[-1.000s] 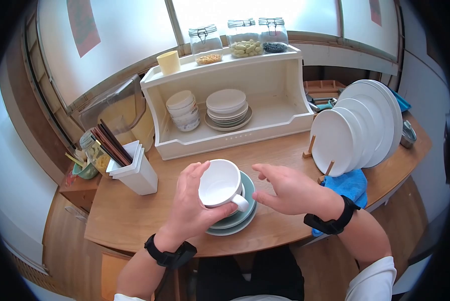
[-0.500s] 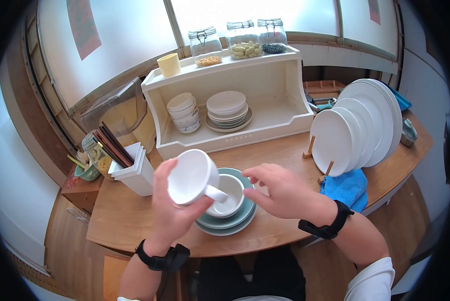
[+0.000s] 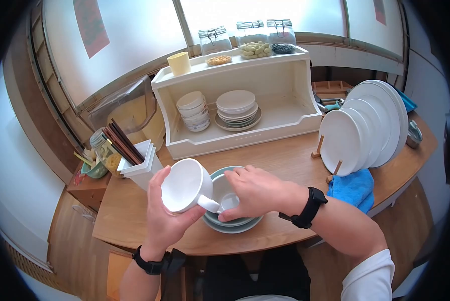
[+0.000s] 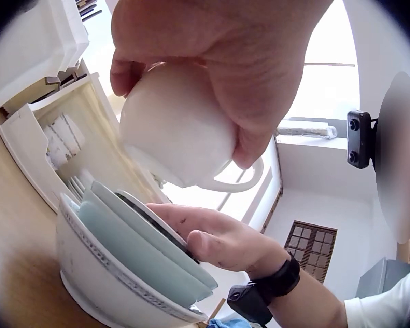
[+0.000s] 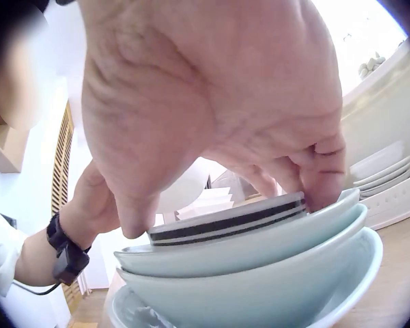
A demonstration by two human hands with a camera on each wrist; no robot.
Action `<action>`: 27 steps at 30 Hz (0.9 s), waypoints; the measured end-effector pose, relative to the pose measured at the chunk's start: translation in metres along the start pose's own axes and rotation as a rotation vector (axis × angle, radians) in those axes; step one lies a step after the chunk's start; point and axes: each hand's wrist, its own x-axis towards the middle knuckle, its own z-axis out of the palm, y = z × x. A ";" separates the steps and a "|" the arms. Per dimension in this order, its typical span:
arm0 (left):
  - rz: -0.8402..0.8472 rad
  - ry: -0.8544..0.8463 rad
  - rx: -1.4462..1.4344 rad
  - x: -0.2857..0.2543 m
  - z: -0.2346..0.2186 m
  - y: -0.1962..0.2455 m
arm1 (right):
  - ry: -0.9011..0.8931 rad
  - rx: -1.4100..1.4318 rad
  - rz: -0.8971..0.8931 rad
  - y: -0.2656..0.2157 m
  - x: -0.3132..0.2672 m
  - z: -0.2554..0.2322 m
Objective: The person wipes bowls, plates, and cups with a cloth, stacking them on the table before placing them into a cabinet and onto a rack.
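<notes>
A white mug (image 3: 186,185) is held tilted in my left hand (image 3: 167,213), its handle towards the stack of bowls; the left wrist view shows the mug (image 4: 181,126) gripped from above. My right hand (image 3: 257,193) spans a small bowl on the stack, and in the right wrist view that bowl (image 5: 229,222) has dark bands near its rim, with the thumb at one side and fingers at the other. Below it are nested pale green bowls (image 5: 246,294), standing on the wooden table.
A cream shelf (image 3: 245,138) behind holds stacked bowls (image 3: 193,111) and plates (image 3: 236,103), with jars (image 3: 255,42) and a yellow cup (image 3: 178,63) on top. Chopsticks stand in a white holder (image 3: 142,170) at left. White plates (image 3: 340,143) in a rack and a blue cloth (image 3: 352,189) are at right.
My left hand has lifted the mug off the stack and moved it left, uncovering the small bowl. My right hand has come in from the right onto that bowl. The head view has shifted slightly.
</notes>
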 end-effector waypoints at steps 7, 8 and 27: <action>-0.021 -0.040 0.014 -0.002 -0.002 -0.002 | 0.062 0.039 -0.065 0.007 0.002 0.011; -0.021 -0.039 0.014 -0.002 -0.002 -0.002 | 0.072 0.068 -0.068 0.007 0.002 0.012; 0.303 -0.446 0.296 0.025 0.028 0.006 | 0.535 0.171 0.096 0.019 -0.034 -0.069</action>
